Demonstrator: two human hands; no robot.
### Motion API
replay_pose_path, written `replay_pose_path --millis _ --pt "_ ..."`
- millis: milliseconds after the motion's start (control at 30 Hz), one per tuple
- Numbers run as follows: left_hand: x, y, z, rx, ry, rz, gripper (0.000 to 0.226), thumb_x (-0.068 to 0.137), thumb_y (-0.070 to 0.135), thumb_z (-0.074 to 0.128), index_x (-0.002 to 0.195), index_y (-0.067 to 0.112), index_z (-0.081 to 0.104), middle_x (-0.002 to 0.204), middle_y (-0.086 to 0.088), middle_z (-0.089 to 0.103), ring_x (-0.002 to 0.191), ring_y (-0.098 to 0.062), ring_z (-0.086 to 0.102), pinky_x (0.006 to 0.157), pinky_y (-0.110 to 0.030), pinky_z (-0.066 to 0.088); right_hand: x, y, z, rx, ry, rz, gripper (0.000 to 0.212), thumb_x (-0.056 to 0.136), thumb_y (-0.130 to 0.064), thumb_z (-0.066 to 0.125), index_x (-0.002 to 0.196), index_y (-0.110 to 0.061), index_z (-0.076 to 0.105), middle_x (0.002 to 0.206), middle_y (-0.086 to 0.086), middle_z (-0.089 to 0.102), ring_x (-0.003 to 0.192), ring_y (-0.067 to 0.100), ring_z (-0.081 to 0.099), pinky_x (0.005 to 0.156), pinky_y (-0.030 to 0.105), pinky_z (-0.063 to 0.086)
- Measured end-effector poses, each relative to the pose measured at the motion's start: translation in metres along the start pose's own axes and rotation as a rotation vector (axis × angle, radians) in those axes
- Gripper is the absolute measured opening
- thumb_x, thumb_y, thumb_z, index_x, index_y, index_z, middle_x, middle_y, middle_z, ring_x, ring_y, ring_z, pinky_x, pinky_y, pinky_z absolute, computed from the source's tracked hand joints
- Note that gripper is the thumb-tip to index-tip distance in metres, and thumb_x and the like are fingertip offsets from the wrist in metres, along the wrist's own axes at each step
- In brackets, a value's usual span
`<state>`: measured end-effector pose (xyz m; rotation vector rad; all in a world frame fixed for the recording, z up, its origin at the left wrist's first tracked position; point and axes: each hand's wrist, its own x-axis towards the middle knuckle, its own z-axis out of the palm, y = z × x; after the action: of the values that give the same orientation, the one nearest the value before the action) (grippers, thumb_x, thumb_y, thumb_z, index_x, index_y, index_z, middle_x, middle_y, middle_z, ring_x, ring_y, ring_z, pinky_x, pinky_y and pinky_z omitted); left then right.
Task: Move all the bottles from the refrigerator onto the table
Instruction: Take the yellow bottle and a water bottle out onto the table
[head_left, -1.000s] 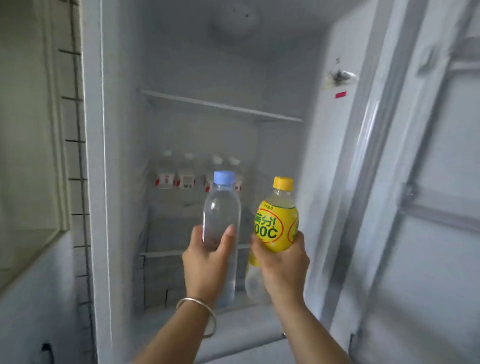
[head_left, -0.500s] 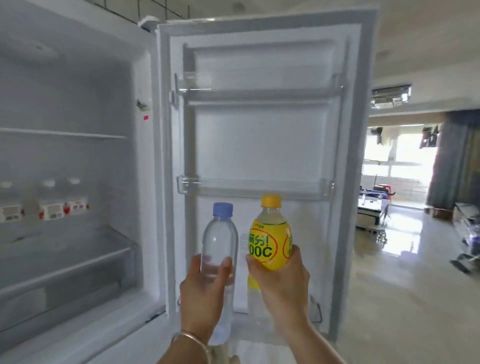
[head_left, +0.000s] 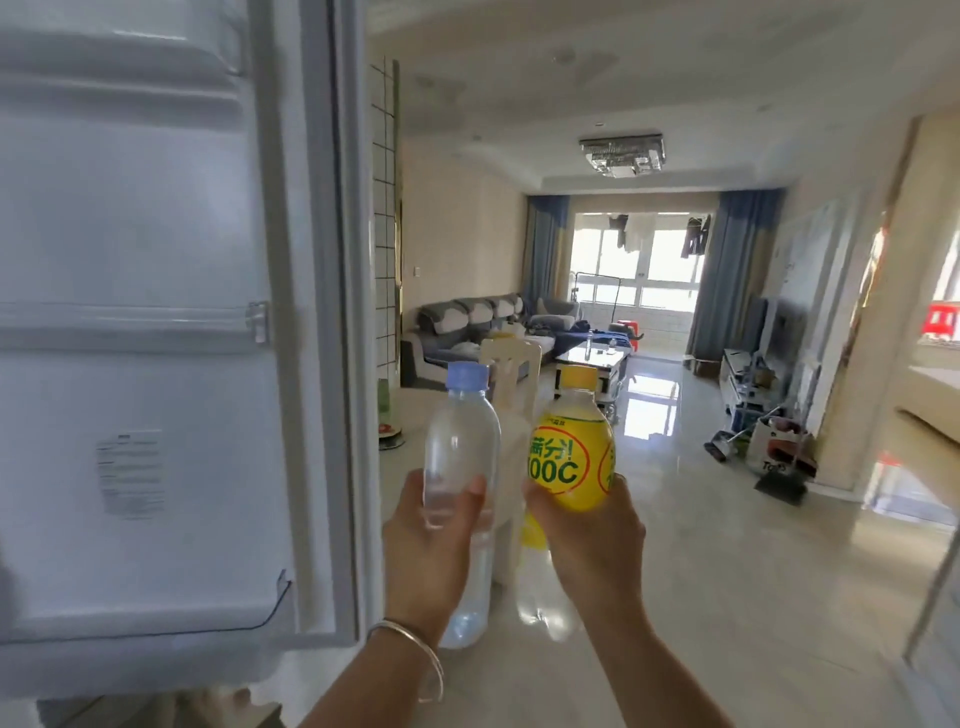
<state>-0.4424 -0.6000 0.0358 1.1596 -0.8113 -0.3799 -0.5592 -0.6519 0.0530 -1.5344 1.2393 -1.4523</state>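
Clear water bottle: upright, blue cap, gripped low by left hand.
Yellow-labelled bottle: upright just beside it, gripped by right hand.
Refrigerator door: open, at left.
Beyond: living room, sofa.

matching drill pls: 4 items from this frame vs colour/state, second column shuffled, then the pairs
Things:
1. clear bottle
2. yellow bottle
3. refrigerator door
4. bracelet

Colour or state:
A. swung open, at the left of view
B. blue cap, gripped by the left hand
C. silver, on the left wrist
D. yellow cap and red-ringed label, gripped by the right hand

Pairs: 1-B, 2-D, 3-A, 4-C
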Motion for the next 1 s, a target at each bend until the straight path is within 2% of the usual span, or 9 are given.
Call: replay_pose_path --millis 100,200,333,433,600,767,933,1000 --pt "0.013 -0.024 0.05 -0.007 -0.019 -0.054 0.053 0.052 0.065 0.063 0.084 0.023 0.061 0.072 0.003 0.074 0.065 -0.013 0.072 0.072 -0.049 0.058 0.046 0.035 -0.017 -0.04 0.027 0.045 0.043 0.063 -0.043 0.078 0.09 -0.019 0.054 0.076 -0.004 0.059 0.078 0.026 0.058 0.069 0.032 0.046" --pt "0.041 -0.057 0.09 0.022 -0.01 -0.105 0.064 0.049 0.066 0.062 0.089 0.017 0.061 0.068 -0.002 0.072 0.061 -0.011 0.071 0.07 -0.047 0.059 0.094 0.068 -0.016 -0.08 0.033 0.066 0.044 0.066 -0.042 0.077 0.092 -0.015 0.054 0.074 -0.004 0.054 0.077 0.026 0.052 0.068 0.03 0.039" --pt "0.099 -0.11 0.131 0.035 0.021 -0.141 0.059 0.05 0.067 0.064 0.086 0.02 0.061 0.069 0.0 0.072 0.065 -0.013 0.072 0.071 -0.047 0.058 0.161 0.103 0.011 -0.132 0.019 0.081 0.045 0.067 -0.043 0.077 0.091 -0.018 0.048 0.074 -0.003 0.05 0.075 0.024 0.046 0.068 0.028 0.035" --pt "0.156 -0.138 0.156 0.049 0.031 -0.171 0.06 0.051 0.067 0.066 0.088 0.021 0.06 0.072 0.002 0.072 0.067 -0.012 0.071 0.075 -0.048 0.058 0.216 0.123 0.044 -0.145 0.01 0.1 0.046 0.066 -0.045 0.077 0.09 -0.018 0.048 0.075 -0.002 0.052 0.076 0.024 0.048 0.068 0.029 0.037" --pt "0.248 -0.175 0.182 0.053 0.08 -0.206 0.06 0.046 0.07 0.068 0.086 0.026 0.058 0.071 0.002 0.074 0.075 -0.02 0.072 0.079 -0.05 0.056 0.297 0.142 0.105 -0.121 -0.051 0.135 0.047 0.066 -0.045 0.076 0.092 -0.019 0.046 0.069 -0.01 0.046 0.075 0.022 0.048 0.069 0.028 0.037" --pt "0.321 -0.217 0.187 0.124 0.172 -0.251 0.06 0.047 0.071 0.068 0.087 0.029 0.058 0.081 0.002 0.074 0.08 -0.018 0.072 0.08 -0.045 0.056 0.368 0.17 0.175 -0.115 -0.161 0.128 0.046 0.065 -0.048 0.076 0.096 -0.019 0.056 0.082 0.001 0.059 0.078 0.024 0.054 0.069 0.028 0.039" --pt "0.384 -0.26 0.172 0.218 0.311 -0.31 0.039 0.062 0.05 0.078 0.083 0.027 0.056 0.078 0.006 0.069 0.074 -0.011 0.067 0.067 -0.027 0.052 0.429 0.194 0.262 -0.121 -0.338 0.133 0.05 0.067 -0.05 0.073 0.101 -0.018 0.056 0.084 0.002 0.057 0.078 0.024 0.049 0.065 0.028 0.035" --pt "0.411 -0.278 0.16 0.261 0.41 -0.32 0.035 0.065 0.044 0.079 0.08 0.028 0.053 0.078 0.009 0.066 0.075 -0.011 0.065 0.068 -0.026 0.049 0.45 0.2 0.3 -0.1 -0.422 0.113 0.051 0.067 -0.048 0.074 0.102 -0.016 0.056 0.089 0.006 0.061 0.077 0.024 0.05 0.058 0.028 0.033"
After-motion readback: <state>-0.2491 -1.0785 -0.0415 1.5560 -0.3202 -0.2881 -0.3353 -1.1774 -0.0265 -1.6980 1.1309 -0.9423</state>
